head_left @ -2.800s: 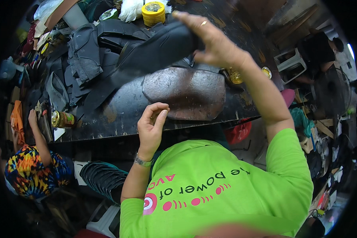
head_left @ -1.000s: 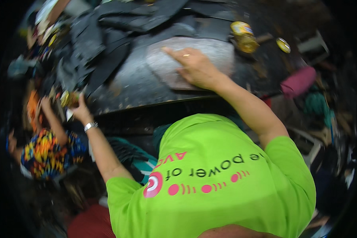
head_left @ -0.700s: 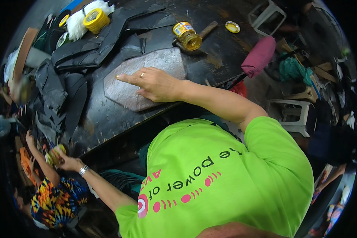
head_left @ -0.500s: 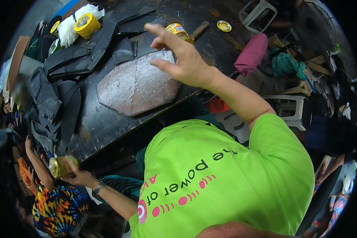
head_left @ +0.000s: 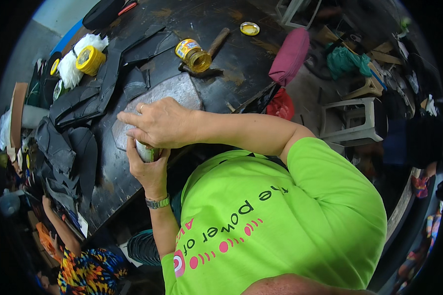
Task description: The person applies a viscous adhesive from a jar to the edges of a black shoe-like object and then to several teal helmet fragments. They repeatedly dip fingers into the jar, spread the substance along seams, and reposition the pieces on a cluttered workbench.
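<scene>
My left hand [head_left: 150, 169] grips a small jar [head_left: 147, 154] from below, over the near edge of the dark table. My right hand [head_left: 165, 120] is closed over the jar's top, so its lid or mouth is hidden. Below and beyond my hands lies a grey eight-sided slab [head_left: 177, 93]. Past it, an open yellow glass jar [head_left: 194, 55] leans on its side by a hammer [head_left: 218, 42] with a wooden handle. A loose round lid [head_left: 250, 28] rests farther back.
Black cut pieces [head_left: 86, 105] are piled at the left, beside a yellow tub [head_left: 90, 60] and white plastic [head_left: 70, 69]. A pink pouch [head_left: 289, 56] sits at the table's right edge. A grey stool [head_left: 352, 120] stands right; another person's arm [head_left: 64, 228] shows lower left.
My left hand has brought the jar from the lower left up to the slab. My right hand has come from near the yellow jar onto the held jar's top. The yellow jar now shows fully.
</scene>
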The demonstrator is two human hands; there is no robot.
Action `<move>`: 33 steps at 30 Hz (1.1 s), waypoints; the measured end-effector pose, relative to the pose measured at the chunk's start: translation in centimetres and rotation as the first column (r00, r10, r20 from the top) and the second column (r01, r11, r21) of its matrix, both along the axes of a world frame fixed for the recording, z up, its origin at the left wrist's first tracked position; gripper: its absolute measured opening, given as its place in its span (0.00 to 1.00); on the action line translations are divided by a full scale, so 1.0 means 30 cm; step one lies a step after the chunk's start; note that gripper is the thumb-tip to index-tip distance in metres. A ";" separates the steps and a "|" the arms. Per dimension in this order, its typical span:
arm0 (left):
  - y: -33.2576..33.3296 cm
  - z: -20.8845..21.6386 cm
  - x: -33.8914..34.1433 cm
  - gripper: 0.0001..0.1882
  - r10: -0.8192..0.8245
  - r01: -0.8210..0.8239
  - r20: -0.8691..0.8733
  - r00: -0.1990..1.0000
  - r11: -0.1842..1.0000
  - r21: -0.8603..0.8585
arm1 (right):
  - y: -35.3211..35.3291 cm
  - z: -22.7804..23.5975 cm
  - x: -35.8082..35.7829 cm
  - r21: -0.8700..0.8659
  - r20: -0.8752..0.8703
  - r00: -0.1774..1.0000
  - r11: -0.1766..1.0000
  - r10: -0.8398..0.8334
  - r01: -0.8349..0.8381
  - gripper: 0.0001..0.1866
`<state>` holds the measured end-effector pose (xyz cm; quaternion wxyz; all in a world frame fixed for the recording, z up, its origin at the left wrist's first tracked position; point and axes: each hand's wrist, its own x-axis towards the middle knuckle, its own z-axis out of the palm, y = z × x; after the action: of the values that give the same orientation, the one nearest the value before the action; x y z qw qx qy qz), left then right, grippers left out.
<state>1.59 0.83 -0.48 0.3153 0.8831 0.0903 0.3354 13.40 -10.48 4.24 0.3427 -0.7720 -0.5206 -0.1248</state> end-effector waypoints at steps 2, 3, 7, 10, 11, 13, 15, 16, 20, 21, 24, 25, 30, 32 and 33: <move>0.002 0.006 0.002 0.39 0.024 -0.032 -0.121 0.992 0.997 -0.064 | -0.007 -0.024 0.001 0.003 -0.029 0.999 1.000 -0.021 0.021 0.23; 0.001 0.007 -0.005 0.37 -0.044 0.035 -0.086 0.995 0.994 -0.100 | -0.009 -0.033 0.000 -0.027 -0.072 0.997 0.999 -0.025 0.023 0.23; 0.002 0.009 -0.029 0.34 -0.207 0.151 -0.119 0.971 0.919 -0.365 | -0.025 -0.048 -0.010 0.071 -0.084 0.996 0.997 0.006 0.000 0.22; 0.012 0.013 -0.036 0.33 -0.302 0.205 -0.119 0.946 0.840 -0.503 | -0.039 -0.029 -0.015 0.065 -0.069 0.998 0.998 0.013 -0.009 0.22; 0.017 0.015 -0.037 0.33 -0.330 0.220 -0.114 0.937 0.812 -0.540 | -0.046 -0.020 -0.018 0.049 -0.077 0.997 0.999 0.004 0.000 0.22; 0.027 0.018 -0.031 0.32 -0.360 0.223 -0.141 0.922 0.794 -0.566 | -0.052 0.000 -0.022 0.023 -0.107 0.994 1.000 -0.019 0.021 0.23; 0.028 0.021 -0.027 0.32 -0.388 0.227 -0.143 0.910 0.758 -0.611 | -0.055 0.019 -0.024 0.003 -0.151 0.988 0.999 -0.036 0.037 0.24; 0.025 0.023 -0.024 0.32 -0.401 0.231 -0.132 0.906 0.732 -0.641 | -0.056 0.027 -0.025 -0.004 -0.159 0.987 0.999 -0.035 0.035 0.24; 0.007 0.048 -0.022 0.31 -0.476 0.236 -0.081 0.876 0.569 -0.788 | -0.069 0.057 -0.015 0.014 -0.154 0.988 1.000 0.004 -0.002 0.23; 0.005 0.058 -0.021 0.30 -0.491 0.228 -0.081 0.868 0.537 -0.812 | -0.073 0.064 -0.011 0.017 -0.146 0.989 1.000 0.011 -0.009 0.23; 0.003 0.076 -0.017 0.28 -0.533 0.220 -0.053 0.844 0.436 -0.872 | -0.081 0.085 -0.004 0.059 -0.115 0.993 0.998 0.024 -0.017 0.23; 0.003 0.076 -0.014 0.27 -0.547 0.222 -0.038 0.836 0.402 -0.888 | -0.085 0.090 -0.002 0.065 -0.112 0.993 0.998 0.030 -0.023 0.23; -0.010 0.034 0.002 0.28 -0.666 0.237 0.061 0.744 0.177 -0.955 | -0.127 0.091 -0.001 -0.007 -0.092 0.995 0.999 0.041 -0.042 0.23; -0.016 0.011 0.009 0.30 -0.737 0.239 0.108 0.667 0.075 -0.968 | -0.152 0.082 -0.003 -0.032 -0.105 0.994 0.999 0.032 -0.035 0.23; -0.024 -0.001 0.011 0.31 -0.742 0.208 0.101 0.663 0.052 -0.977 | -0.163 0.078 -0.004 -0.062 -0.113 0.993 0.998 0.024 -0.031 0.23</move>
<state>1.93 0.13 -0.51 0.8393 0.5274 0.0291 -0.1287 13.28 -15.36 6.59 0.3485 -0.7809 -0.5149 -0.0597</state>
